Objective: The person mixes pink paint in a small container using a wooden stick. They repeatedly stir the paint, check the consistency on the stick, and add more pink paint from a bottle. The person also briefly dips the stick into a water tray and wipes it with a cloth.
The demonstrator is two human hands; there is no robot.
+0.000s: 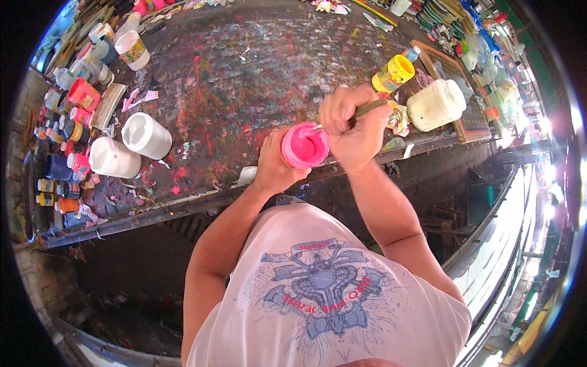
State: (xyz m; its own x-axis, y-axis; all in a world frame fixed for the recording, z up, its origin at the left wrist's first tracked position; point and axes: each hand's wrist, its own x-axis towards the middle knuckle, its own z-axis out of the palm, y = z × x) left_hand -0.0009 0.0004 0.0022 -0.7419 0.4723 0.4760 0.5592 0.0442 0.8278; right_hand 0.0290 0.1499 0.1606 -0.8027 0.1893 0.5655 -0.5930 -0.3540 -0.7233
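My left hand (274,160) is wrapped round the side of a jar (297,164) of bright pink paint, close to the table's front edge. The paint inside has a darker hollow in its surface. In my right hand (358,131) is a thin stirring tool (370,107) with a brownish handle, gripped in closed fingers. Its metal shaft reaches over the jar's right rim toward the paint; the tip is hard to make out. Right of that hand lies a crumpled, stained cloth (398,120). Just beyond stands a yellow paint tub (392,74).
A cream plastic jar (436,105) stands at the right by a framed screen (468,116). Two white tubs (147,136) and several paint containers (84,95) crowd the left side. The paint-stained table (244,79) has scraps on it and ends at its front edge before me.
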